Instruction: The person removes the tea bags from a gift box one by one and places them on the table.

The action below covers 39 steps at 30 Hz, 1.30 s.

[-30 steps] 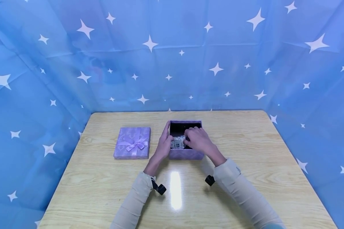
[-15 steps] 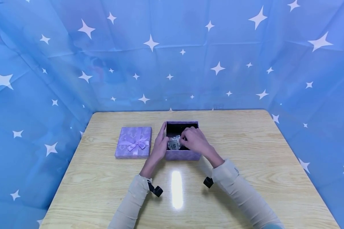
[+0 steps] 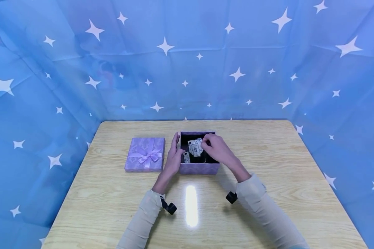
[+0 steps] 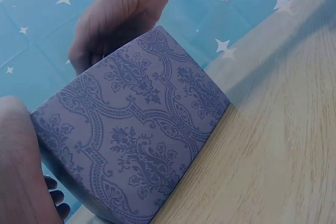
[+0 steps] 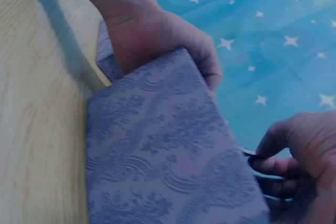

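An open purple box [image 3: 199, 168] with a dark inside stands on the table. My left hand [image 3: 174, 157] grips its left wall, thumb over the rim and fingers along the outside. With thumb and forefinger, my right hand [image 3: 219, 150] pinches the edge of a small white-and-grey printed packet [image 3: 194, 148] over the box opening. A similar packet [image 3: 186, 157] lies inside at the front left, near my left thumb. In the left wrist view the embossed front wall [image 4: 136, 124] hides the contents. The right wrist view shows a dark edge at my right fingertips [image 5: 262, 156].
A purple lid [image 3: 145, 155] with a ribbon bow lies to the left of the box on the wooden table [image 3: 112, 207]. A blue star-printed curtain [image 3: 187, 62] hangs behind the table and along both sides.
My right hand has lifted the packet up and away from the front of the box, uncovering another packet below. The box has shifted slightly left with my left hand.
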{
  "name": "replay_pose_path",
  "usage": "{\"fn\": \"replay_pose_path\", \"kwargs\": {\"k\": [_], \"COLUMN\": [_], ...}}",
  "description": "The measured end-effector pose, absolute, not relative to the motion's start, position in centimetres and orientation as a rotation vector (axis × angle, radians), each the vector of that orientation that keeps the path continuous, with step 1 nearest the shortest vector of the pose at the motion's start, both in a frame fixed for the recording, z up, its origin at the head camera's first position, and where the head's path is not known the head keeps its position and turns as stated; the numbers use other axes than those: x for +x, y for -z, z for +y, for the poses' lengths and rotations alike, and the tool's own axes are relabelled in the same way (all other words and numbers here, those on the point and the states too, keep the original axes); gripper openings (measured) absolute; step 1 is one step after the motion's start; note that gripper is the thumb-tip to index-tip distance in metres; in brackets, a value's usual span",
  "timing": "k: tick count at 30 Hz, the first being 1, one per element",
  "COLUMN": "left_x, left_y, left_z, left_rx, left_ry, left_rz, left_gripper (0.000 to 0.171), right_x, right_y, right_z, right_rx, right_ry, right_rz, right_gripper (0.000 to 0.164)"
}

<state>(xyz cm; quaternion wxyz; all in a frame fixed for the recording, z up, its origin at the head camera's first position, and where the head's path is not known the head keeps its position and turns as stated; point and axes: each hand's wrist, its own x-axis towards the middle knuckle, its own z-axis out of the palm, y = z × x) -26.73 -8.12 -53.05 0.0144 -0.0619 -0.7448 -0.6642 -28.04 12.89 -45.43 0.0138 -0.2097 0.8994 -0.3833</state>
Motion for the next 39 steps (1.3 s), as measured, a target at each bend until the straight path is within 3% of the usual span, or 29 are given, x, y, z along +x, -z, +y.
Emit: {"fn": "replay_pose_path", "kwargs": {"k": [11,24,39], "left_x": [-26.8,-26.8,-26.9], "left_y": [53.2,53.5,53.4], "left_z": [-8.1,-7.9,-8.0], "left_rx": [-0.195,-0.138,-0.133], "left_ry": [2.085,2.035,2.042], "left_rz": [-2.28,-2.334,-2.341], "left_gripper": [0.078,0.075,0.075], "right_x": [-27.8,-28.9,-31.6], "right_y": [43.4,41.3,44.3], "right_z": [16.1,22.9,28.9], "right_rx": [-0.528,-0.336,-0.145], "right_ry": [1.454,1.644,1.551], "right_rz": [2.725,2.655,2.609], "right_gripper": [0.019,0.038,0.038]}}
